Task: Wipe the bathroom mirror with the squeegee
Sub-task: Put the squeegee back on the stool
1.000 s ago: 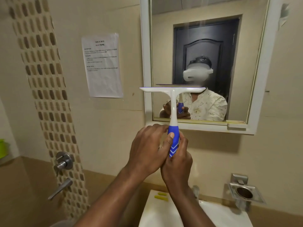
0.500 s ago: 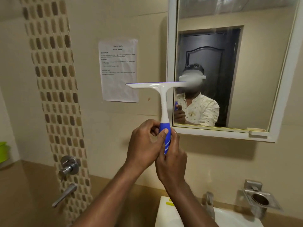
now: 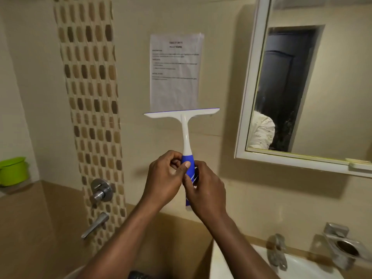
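Squeegee [image 3: 186, 135] upright before the beige wall tile, well left of the mirror [image 3: 314, 87], blade not on glass. Left hand [image 3: 165, 178] and right hand [image 3: 207, 188] both wrapped on the blue handle, thumbs pressed to it. Likely light, rigid moulded plastic; thin flexible rubber edge along the white T-head. Best held low on the contoured grip. Smooth glass, white frame.

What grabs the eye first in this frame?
The white squeegee with a blue grip, held upright at centre by both hands: left hand, right hand. Its blade sits in front of the wall just under the taped paper notice, not on the white-framed mirror at right. A lime-green container stands out at far left.
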A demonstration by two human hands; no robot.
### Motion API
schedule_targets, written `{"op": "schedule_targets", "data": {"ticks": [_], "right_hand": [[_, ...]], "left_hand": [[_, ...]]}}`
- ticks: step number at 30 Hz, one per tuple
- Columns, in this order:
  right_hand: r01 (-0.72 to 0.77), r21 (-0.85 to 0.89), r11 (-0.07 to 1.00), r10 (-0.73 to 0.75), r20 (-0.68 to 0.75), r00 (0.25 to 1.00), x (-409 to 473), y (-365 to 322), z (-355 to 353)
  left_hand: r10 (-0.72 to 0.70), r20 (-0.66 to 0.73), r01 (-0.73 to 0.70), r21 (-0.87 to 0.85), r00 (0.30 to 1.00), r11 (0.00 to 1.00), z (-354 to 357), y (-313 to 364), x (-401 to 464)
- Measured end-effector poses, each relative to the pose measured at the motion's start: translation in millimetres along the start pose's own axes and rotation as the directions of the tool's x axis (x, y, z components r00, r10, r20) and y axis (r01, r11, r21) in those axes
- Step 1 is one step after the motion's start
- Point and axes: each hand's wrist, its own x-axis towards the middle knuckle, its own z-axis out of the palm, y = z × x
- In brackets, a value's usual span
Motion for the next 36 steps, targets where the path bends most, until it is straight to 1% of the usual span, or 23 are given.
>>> {"op": "schedule_targets", "data": {"ticks": [2, 5, 8, 13, 16, 19, 21, 24, 30, 32, 34, 36], "right_hand": [[-0.037, 0.060, 0.998, 0.030, 0.108, 0.994, 1.9, -2.8, 14.1], [-0.144, 0.172, 0.975, 0.096, 0.260, 0.961, 2.4, -5.0, 35.8], [-0.246, 0.216, 0.945, 0.158, 0.358, 0.920, -1.5, -4.7, 60.7], [-0.428, 0.266, 0.864, 0.267, 0.479, 0.836, -20.1, -0.6, 103.5], [-0.501, 0.270, 0.823, 0.308, 0.528, 0.791, -35.8, 3.2, 127.2], [-0.577, 0.259, 0.775, 0.357, 0.574, 0.737, -51.3, 10.0, 150.1], [-0.629, 0.239, 0.739, 0.396, 0.602, 0.693, -62.4, 16.6, 166.3], [-0.704, 0.203, 0.681, 0.461, 0.628, 0.627, -78.7, 30.2, 189.9], [-0.846, 0.106, 0.523, 0.584, 0.677, 0.447, -116.6, 59.0, 238.9], [-0.878, 0.080, 0.472, 0.596, 0.705, 0.385, -132.3, 66.3, 256.0], [-0.907, 0.055, 0.417, 0.605, 0.728, 0.322, -149.9, 72.3, 271.5], [-0.932, 0.020, 0.361, 0.621, 0.741, 0.256, -170.7, 78.1, 288.6]], "left_hand": [[-0.022, 0.008, 0.022, 0.038, 1.000, 0.999, -9.7, -18.2, 0.2], [-0.055, 0.024, 0.053, 0.075, 0.998, 0.996, -21.8, -44.0, -1.6], [-0.075, 0.048, 0.068, 0.134, 0.996, 0.989, -32.7, -68.4, -5.2], [-0.152, 0.179, 0.112, 0.216, 0.972, 0.970, -49.2, -108.1, -16.7], [-0.209, 0.244, 0.141, 0.271, 0.947, 0.952, -57.0, -132.2, -26.8], [-0.290, 0.280, 0.192, 0.331, 0.915, 0.924, -62.1, -154.8, -36.3], [-0.329, 0.282, 0.205, 0.392, 0.901, 0.897, -65.5, -169.7, -44.4], [-0.386, 0.284, 0.242, 0.434, 0.877, 0.868, -69.4, -190.9, -59.4], [-0.551, 0.321, 0.347, 0.514, 0.770, 0.784, -66.0, -236.1, -92.4], [-0.606, 0.364, 0.395, 0.508, 0.707, 0.766, -62.6, -252.0, -107.2], [-0.643, 0.445, 0.432, 0.489, 0.623, 0.757, -59.0, -266.4, -123.6], [-0.684, 0.482, 0.447, 0.523, 0.548, 0.726, -55.2, -282.2, -142.4]]}}
